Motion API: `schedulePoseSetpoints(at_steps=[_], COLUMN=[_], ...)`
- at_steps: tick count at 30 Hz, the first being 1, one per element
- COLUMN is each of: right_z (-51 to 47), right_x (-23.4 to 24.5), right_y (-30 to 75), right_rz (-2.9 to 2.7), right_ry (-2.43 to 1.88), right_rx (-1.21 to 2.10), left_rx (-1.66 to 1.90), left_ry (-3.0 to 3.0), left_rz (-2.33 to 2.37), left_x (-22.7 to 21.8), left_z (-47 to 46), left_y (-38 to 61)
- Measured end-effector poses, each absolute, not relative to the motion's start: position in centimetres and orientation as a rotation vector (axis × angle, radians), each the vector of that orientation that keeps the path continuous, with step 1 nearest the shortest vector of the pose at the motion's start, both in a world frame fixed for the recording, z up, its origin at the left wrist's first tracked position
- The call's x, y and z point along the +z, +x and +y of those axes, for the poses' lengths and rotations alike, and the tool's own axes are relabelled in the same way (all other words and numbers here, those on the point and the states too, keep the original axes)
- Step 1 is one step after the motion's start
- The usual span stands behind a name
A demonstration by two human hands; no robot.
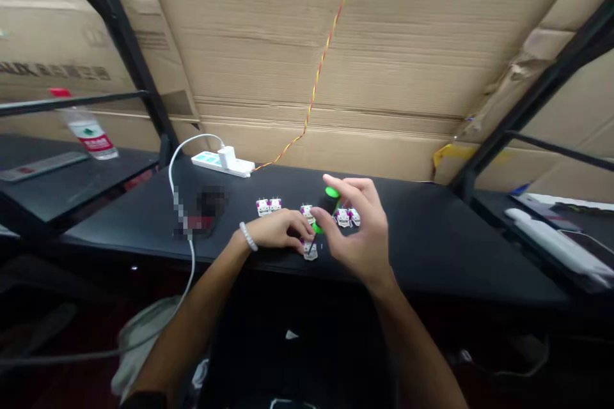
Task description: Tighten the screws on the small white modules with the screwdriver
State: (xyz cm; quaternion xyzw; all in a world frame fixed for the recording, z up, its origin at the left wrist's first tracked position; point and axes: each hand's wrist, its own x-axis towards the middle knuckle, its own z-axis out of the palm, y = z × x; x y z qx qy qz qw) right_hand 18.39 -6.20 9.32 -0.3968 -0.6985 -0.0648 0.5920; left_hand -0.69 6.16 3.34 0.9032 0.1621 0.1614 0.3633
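My right hand (362, 230) is closed on a screwdriver (328, 204) with a black and green handle. Its thin dark shaft slants down to the left, and the tip meets a small white part (311, 252) near the table's front edge. The fingers of my left hand (283, 229), which has a pale beaded bracelet on its wrist, press on that same part and hide some of it. Just beyond lies another white and purple part (307, 211). A pair of similar parts (268, 206) sits to the left, and more of them (347, 217) show behind my right hand.
The black table (432, 243) ends against a cardboard wall (307, 45). At the back left stands a white power strip (223, 164) with a plugged-in charger and white cable (171, 172). A water bottle (91, 131) is farther left. Black metal posts (129, 45) rise at both sides.
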Motion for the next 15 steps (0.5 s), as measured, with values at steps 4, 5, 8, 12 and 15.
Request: schedulePoseSetpoints(at_steps=[4,5,8,12,15], right_z=[-6.26,-6.28,-6.25,-6.15,-6.16], right_x=[9.34,9.34,9.34,9.34,9.37], right_y=[18.5,18.49,18.31,18.2,18.37], right_rz=[-1.676,-1.679,-1.647,-1.618,-1.689], right_ry=[-0.837,-0.822,-0.842,-0.888,-0.863], right_rx=[-0.017,0.002,-0.064,-0.123,-0.027], left_rx=[0.422,0.42,0.42,0.421,0.417], left_ry=[2.345,2.352,2.362,2.364,2.362], left_rz=[0.394,0.39,0.4,0.383,0.373], left_x=[3.32,3.36,3.47,3.47,3.4], left_z=[6.27,6.25,6.11,6.1,6.22], left_y=[-0.68,-0.69,-0.74,-0.8,-0.8])
